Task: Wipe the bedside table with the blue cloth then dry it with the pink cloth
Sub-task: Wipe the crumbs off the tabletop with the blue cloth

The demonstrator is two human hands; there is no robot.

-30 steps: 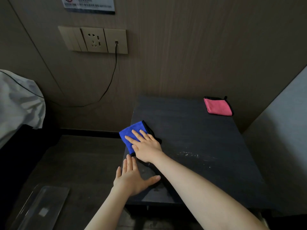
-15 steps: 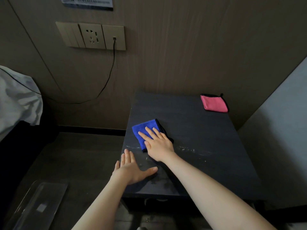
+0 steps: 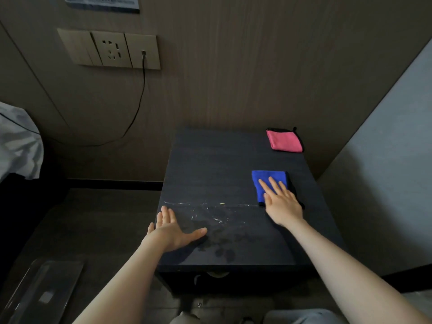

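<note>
Bedding [image 3: 18, 141], pale, crumpled: far left edge. Clear plastic tray [image 3: 42, 298]: floor, lower left. Wall socket plate [image 3: 109, 49] with black cable [image 3: 140, 99] plugged in, drooping leftward along the panel.

Left hand [image 3: 173, 230]: flat on the near-left corner of the counter [image 3: 210, 164], fingers together, thumb splayed to the right; grip spread, holding nothing, apparently bracing.

Counter top, dark: pale streaks and specks in a line across the middle, darker damp-looking blotches [image 3: 219, 244] nearer the front edge. Judged as residue not cleared.

Right hand [image 3: 280, 202]: palm down, fingers extended and slightly fanned, pressing on the blue cloth [image 3: 266, 181]; grip flat, no pinch. Blue cloth folded, lying right of centre, touching the streak line at its near corner.

Pink cloth [image 3: 284, 141]: folded, far right corner of the counter, against the wall, well apart from both hands, untouched.

Progress, as judged: wet wipe under way, part done; front and left areas marked. Left to do: finish wiping, set blue cloth aside, take pink cloth, dry whole top.
</note>
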